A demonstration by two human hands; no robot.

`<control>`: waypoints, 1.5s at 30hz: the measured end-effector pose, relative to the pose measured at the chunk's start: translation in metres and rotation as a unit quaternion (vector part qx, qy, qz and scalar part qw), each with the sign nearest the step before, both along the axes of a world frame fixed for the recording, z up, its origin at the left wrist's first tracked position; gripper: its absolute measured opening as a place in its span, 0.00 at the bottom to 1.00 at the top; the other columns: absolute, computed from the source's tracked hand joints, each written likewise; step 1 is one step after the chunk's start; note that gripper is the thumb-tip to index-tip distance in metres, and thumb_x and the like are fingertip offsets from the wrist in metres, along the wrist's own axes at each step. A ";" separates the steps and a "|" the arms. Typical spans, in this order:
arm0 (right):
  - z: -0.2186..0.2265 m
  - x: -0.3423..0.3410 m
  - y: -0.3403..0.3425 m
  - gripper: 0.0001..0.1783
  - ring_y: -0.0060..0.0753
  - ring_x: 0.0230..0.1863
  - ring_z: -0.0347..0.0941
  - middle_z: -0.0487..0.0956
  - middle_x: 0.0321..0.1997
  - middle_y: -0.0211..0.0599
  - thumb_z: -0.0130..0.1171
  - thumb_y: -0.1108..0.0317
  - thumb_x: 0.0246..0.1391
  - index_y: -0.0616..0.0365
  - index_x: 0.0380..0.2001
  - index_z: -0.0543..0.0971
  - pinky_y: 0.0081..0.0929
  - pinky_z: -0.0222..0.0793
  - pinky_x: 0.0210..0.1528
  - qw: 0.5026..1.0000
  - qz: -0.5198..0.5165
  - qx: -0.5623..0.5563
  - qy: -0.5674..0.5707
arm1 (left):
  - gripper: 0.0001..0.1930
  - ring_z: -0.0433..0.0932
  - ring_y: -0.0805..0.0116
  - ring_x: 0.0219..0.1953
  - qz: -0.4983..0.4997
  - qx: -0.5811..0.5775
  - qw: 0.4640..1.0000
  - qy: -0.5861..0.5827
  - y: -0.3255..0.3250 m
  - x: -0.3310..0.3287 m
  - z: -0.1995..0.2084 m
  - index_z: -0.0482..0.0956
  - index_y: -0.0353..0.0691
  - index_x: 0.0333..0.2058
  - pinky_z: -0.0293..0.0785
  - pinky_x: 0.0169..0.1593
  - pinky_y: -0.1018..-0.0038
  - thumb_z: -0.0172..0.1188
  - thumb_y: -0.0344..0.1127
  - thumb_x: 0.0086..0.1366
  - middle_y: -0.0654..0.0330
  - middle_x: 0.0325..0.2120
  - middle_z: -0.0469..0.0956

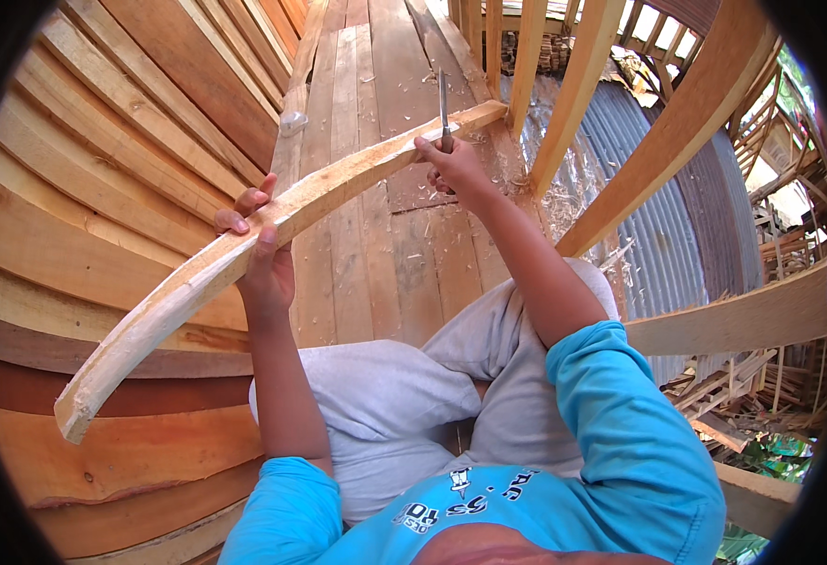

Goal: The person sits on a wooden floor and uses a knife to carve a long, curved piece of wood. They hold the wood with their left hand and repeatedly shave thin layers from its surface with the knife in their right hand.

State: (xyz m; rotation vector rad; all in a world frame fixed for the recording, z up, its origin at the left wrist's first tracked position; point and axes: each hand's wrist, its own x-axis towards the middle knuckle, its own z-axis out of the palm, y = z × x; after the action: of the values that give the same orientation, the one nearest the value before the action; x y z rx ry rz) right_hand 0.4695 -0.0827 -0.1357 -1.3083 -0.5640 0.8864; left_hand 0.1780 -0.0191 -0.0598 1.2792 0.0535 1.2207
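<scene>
A long, pale, curved piece of wood (346,185) slants across in front of me, its near end low at the left and its far end at the upper right. My left hand (270,271) grips it around its middle, fingers over one edge and thumb on the other. Closed around a dark handle, my right hand (461,173) holds a knife (443,98) near the wood's far end. The narrow blade points away from me and crosses the wood there. Part of the handle is hidden by my fingers.
Plank walling (103,217) rises close on the left. Shavings lie scattered over the board floor (399,254), with a small clear container (293,121) at its left edge. Wooden posts (578,85) stand on the right, with corrugated metal sheets (663,235) beyond them.
</scene>
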 end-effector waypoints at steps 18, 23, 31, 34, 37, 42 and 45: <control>-0.023 0.040 0.011 0.18 0.19 0.18 0.71 0.73 0.23 0.26 0.65 0.53 0.58 0.53 0.28 0.72 0.17 0.57 0.14 0.999 -0.026 -0.018 -0.019 | 0.14 0.62 0.57 0.66 0.004 -0.044 0.998 0.036 -0.018 0.044 -0.035 0.65 0.51 0.39 0.76 0.61 0.58 0.58 0.23 0.63 0.64 0.45 0.67; -0.016 0.043 0.016 0.18 0.21 0.22 0.77 0.75 0.25 0.29 0.64 0.52 0.58 0.56 0.30 0.73 0.17 0.58 0.15 0.999 -0.016 -0.003 -0.027 | 0.14 0.61 0.61 0.65 0.015 0.007 0.999 0.046 -0.021 0.055 -0.049 0.65 0.52 0.39 0.75 0.62 0.62 0.59 0.23 0.64 0.65 0.44 0.66; -0.012 0.036 0.015 0.21 0.26 0.25 0.81 0.83 0.35 0.41 0.65 0.51 0.57 0.61 0.36 0.77 0.16 0.61 0.15 0.999 0.014 -0.041 0.032 | 0.14 0.58 0.65 0.67 -0.031 -0.094 0.995 0.012 -0.011 0.075 -0.067 0.64 0.52 0.39 0.71 0.65 0.59 0.57 0.24 0.66 0.67 0.46 0.64; -0.007 0.026 0.020 0.21 0.25 0.25 0.80 0.82 0.33 0.39 0.67 0.53 0.56 0.62 0.35 0.76 0.16 0.62 0.14 1.000 0.016 -0.009 0.013 | 0.14 0.58 0.65 0.67 -0.034 -0.091 0.995 0.018 -0.011 0.072 -0.059 0.63 0.51 0.40 0.70 0.66 0.59 0.56 0.24 0.66 0.66 0.46 0.64; -0.002 0.023 0.018 0.20 0.25 0.24 0.80 0.81 0.31 0.37 0.68 0.55 0.55 0.61 0.32 0.76 0.16 0.62 0.14 1.000 -0.013 -0.023 0.011 | 0.13 0.58 0.65 0.67 -0.058 -0.079 0.995 0.004 -0.016 0.069 -0.050 0.63 0.51 0.40 0.70 0.67 0.59 0.55 0.24 0.67 0.66 0.45 0.64; -0.009 0.023 0.018 0.19 0.23 0.25 0.81 0.80 0.29 0.35 0.70 0.56 0.53 0.57 0.30 0.73 0.16 0.62 0.15 1.000 -0.009 -0.015 -0.001 | 0.13 0.58 0.65 0.67 -0.075 -0.133 0.988 -0.011 -0.004 0.067 -0.054 0.63 0.50 0.40 0.70 0.66 0.59 0.56 0.24 0.67 0.65 0.46 0.64; -0.023 0.028 0.022 0.19 0.23 0.25 0.81 0.81 0.29 0.35 0.70 0.56 0.53 0.56 0.29 0.72 0.16 0.63 0.16 1.000 -0.020 0.002 -0.023 | 0.14 0.57 0.65 0.68 -0.073 -0.199 0.977 -0.014 0.006 0.074 -0.060 0.62 0.50 0.39 0.71 0.65 0.61 0.57 0.23 0.65 0.64 0.48 0.65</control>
State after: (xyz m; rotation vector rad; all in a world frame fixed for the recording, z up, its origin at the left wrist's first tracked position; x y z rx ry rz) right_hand 0.4978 -0.0606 -0.1585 -1.3360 -0.5735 0.8231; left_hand 0.2523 -0.0134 -0.1197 0.8993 0.1724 1.0376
